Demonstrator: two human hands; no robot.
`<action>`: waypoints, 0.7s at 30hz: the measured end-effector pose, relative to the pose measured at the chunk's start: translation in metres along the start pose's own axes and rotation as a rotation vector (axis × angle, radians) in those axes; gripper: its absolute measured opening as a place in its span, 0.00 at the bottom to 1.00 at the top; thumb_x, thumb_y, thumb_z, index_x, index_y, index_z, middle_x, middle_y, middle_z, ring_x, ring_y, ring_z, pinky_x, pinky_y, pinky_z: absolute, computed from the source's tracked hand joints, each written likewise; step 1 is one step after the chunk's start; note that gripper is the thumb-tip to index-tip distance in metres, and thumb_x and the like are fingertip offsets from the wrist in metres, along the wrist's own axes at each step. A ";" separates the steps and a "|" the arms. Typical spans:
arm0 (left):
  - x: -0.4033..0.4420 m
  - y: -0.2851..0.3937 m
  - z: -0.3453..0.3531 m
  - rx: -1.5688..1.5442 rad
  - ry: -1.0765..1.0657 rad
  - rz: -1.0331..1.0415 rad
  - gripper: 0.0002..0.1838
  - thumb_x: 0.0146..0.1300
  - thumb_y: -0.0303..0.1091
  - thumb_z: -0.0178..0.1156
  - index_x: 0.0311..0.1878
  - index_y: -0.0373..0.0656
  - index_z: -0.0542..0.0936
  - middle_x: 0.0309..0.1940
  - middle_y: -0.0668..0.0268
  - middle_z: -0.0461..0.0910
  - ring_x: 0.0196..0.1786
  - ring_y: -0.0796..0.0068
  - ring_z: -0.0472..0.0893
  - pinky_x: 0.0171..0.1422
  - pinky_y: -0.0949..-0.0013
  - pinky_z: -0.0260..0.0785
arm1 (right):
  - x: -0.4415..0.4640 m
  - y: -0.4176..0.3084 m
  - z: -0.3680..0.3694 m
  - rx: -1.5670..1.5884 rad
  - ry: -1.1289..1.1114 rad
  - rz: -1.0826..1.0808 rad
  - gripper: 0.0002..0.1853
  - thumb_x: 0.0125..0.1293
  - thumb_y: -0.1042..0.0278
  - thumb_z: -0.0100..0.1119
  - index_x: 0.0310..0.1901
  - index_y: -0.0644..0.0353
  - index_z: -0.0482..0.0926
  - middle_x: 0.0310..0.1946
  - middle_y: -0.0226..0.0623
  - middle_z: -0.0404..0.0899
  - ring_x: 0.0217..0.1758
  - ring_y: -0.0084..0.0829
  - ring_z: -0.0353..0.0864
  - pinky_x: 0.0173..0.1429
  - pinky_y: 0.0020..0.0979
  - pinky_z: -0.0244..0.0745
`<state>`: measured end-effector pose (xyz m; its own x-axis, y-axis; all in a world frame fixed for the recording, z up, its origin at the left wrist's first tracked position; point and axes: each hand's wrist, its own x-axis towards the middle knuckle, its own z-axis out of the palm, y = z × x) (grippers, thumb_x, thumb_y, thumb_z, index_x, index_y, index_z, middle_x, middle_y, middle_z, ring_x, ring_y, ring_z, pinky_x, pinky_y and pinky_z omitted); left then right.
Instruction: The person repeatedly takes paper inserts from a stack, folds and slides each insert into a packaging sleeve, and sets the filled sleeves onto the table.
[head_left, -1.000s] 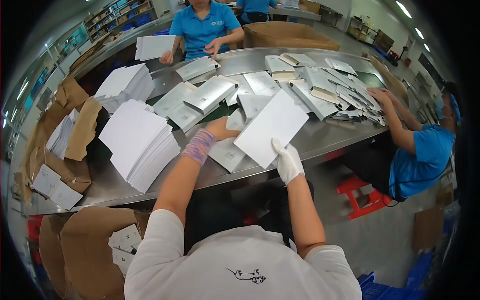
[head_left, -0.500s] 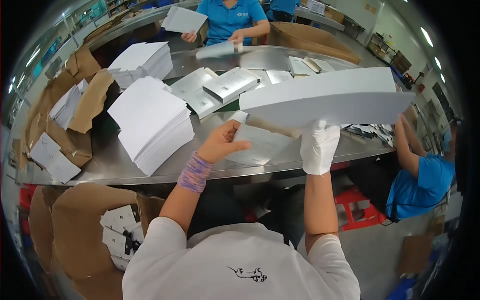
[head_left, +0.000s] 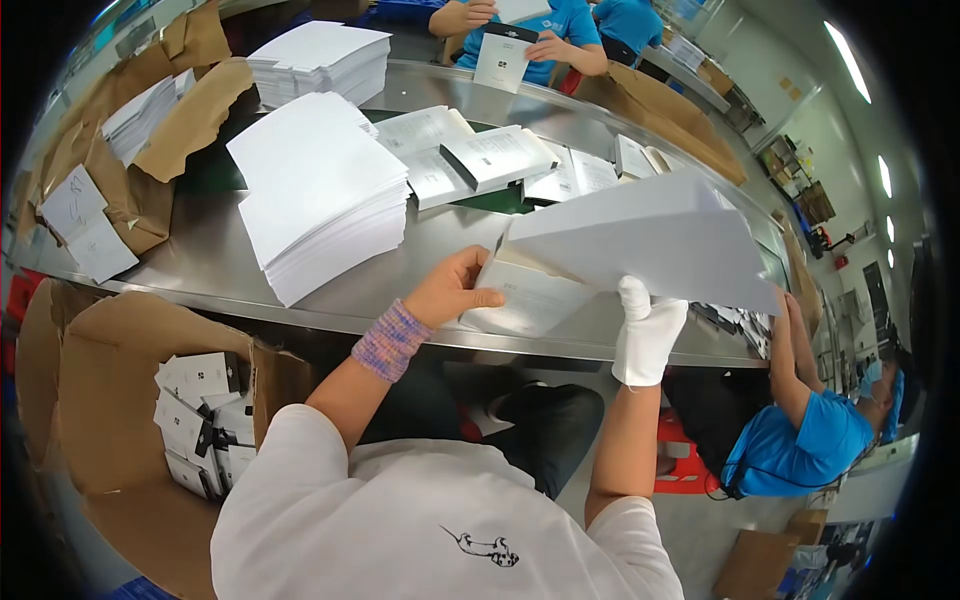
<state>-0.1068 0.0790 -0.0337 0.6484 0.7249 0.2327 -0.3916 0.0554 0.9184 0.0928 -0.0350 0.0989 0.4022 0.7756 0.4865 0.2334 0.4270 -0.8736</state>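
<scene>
My left hand [head_left: 452, 290], bare with a knitted wristband, is closed on the left end of a printed box [head_left: 535, 300], thumb on top. In my white-gloved right hand [head_left: 648, 325] is a folded white sheet [head_left: 640, 235], gripped at its lower edge. The sheet's left end meets the box near my left fingers and covers part of it. Just left of my left hand stands a tall stack of white sheets [head_left: 320, 190]. More printed boxes [head_left: 500, 158] lie beyond my hands.
A second sheet stack [head_left: 320, 55] stands farther back. An open carton [head_left: 140, 400] with printed boxes is at lower left, and torn brown paper [head_left: 190, 120] lies at upper left. Across the table a person [head_left: 570, 30] holds a box; another person [head_left: 800, 430] sits at right.
The view has turned rightward. My left hand has closed on the printed box. The white sheet, flat at first, is now folded at an angle beside it. The person opposite holds a box upright.
</scene>
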 end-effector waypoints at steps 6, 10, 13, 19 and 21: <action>-0.002 0.003 0.000 0.037 -0.005 0.003 0.21 0.60 0.34 0.72 0.51 0.39 0.74 0.43 0.70 0.78 0.46 0.82 0.77 0.54 0.73 0.71 | 0.004 -0.014 0.000 -0.383 -0.147 0.035 0.25 0.61 0.64 0.72 0.55 0.67 0.73 0.45 0.35 0.81 0.48 0.28 0.76 0.58 0.30 0.69; -0.006 0.013 0.005 0.053 -0.027 0.018 0.23 0.62 0.37 0.71 0.54 0.37 0.75 0.43 0.70 0.78 0.45 0.81 0.76 0.53 0.73 0.70 | 0.018 -0.030 0.007 -0.382 -0.316 0.120 0.27 0.62 0.65 0.71 0.58 0.68 0.71 0.47 0.37 0.80 0.50 0.28 0.76 0.60 0.29 0.68; -0.009 0.013 0.005 0.139 -0.036 0.035 0.23 0.62 0.38 0.70 0.55 0.36 0.75 0.42 0.70 0.77 0.44 0.81 0.75 0.52 0.74 0.70 | 0.032 -0.033 0.010 -0.278 -0.266 0.058 0.35 0.58 0.67 0.73 0.62 0.69 0.66 0.54 0.39 0.77 0.58 0.32 0.73 0.64 0.32 0.66; -0.010 0.022 0.008 0.379 -0.057 0.080 0.23 0.62 0.41 0.69 0.52 0.35 0.77 0.39 0.67 0.78 0.41 0.80 0.75 0.50 0.72 0.70 | 0.049 -0.099 0.033 -1.052 -0.121 -0.911 0.22 0.50 0.74 0.70 0.50 0.58 0.80 0.42 0.37 0.83 0.47 0.37 0.80 0.62 0.36 0.69; -0.012 0.020 0.010 0.359 -0.036 0.089 0.23 0.62 0.41 0.69 0.52 0.35 0.77 0.38 0.66 0.78 0.41 0.79 0.75 0.51 0.71 0.71 | 0.051 -0.085 0.034 -1.038 -0.298 -0.803 0.14 0.52 0.77 0.66 0.42 0.56 0.82 0.35 0.34 0.83 0.39 0.34 0.82 0.60 0.36 0.70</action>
<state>-0.1165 0.0645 -0.0151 0.6471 0.6913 0.3216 -0.1974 -0.2556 0.9464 0.0635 -0.0160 0.1978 -0.3369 0.6062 0.7204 0.9231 0.3635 0.1259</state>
